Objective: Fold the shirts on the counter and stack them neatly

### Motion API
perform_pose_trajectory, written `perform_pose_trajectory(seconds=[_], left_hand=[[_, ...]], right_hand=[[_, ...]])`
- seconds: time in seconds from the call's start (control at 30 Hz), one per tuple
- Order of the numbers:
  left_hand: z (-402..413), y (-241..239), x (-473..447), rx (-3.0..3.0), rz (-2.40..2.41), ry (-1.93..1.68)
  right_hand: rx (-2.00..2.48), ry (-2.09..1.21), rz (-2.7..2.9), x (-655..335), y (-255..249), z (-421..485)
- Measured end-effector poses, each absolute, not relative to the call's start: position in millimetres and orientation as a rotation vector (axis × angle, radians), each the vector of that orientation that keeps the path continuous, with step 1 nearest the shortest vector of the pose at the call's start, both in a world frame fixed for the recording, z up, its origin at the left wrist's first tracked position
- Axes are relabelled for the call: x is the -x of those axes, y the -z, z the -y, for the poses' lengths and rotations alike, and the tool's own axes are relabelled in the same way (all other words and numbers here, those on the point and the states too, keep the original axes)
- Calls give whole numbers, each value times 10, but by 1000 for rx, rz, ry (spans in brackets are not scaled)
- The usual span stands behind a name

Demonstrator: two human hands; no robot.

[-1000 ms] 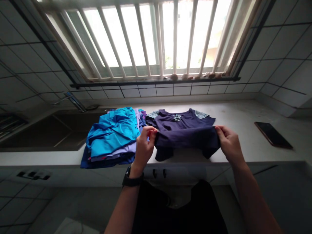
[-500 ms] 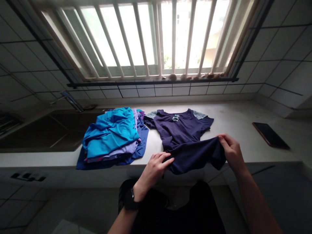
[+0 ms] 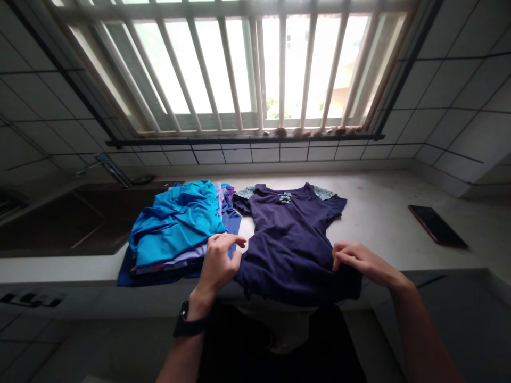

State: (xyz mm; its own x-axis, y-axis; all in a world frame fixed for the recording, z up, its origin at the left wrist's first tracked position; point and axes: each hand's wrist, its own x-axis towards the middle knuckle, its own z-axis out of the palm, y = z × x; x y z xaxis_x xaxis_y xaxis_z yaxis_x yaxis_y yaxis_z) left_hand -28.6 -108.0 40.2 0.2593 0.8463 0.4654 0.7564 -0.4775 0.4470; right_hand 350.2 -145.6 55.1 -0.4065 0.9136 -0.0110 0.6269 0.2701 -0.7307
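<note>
A dark navy short-sleeved top [image 3: 289, 239] lies spread on the counter, neckline toward the window, with patterned shoulders and small bows at the neck. Its lower end hangs over the counter's front edge. My right hand [image 3: 359, 260] is at the top's right side, fingers bent together in a pinch on the fabric. Beside its lower left side, my left hand [image 3: 219, 260] is raised with thumb and forefinger apart, holding nothing. Just behind that hand sits a pile of folded clothes [image 3: 179, 221], bright blue on top, lilac and dark blue beneath.
The pale counter [image 3: 375, 213] carries a phone [image 3: 437, 226] at the right. At the left are a dark sink [image 3: 51, 223] and a tap [image 3: 114, 170]. A barred window [image 3: 247, 74] with several small stones on its ledge is behind.
My left hand has let go of the top's hem and moved left. My right hand has moved left and down, and the hem, folded up before, now lies flatter over the counter edge.
</note>
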Motion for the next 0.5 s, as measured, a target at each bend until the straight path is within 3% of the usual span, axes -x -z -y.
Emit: perform_pose_trajectory(seconds=[0.3, 0.5], left_hand=[[655, -164, -156, -2521, -1273, -253], [568, -309, 22, -2411, -1128, -175]], right_hand=[[2469, -373, 1681, -3383, -587, 284], [2495, -117, 1706, -3316, -564, -304]])
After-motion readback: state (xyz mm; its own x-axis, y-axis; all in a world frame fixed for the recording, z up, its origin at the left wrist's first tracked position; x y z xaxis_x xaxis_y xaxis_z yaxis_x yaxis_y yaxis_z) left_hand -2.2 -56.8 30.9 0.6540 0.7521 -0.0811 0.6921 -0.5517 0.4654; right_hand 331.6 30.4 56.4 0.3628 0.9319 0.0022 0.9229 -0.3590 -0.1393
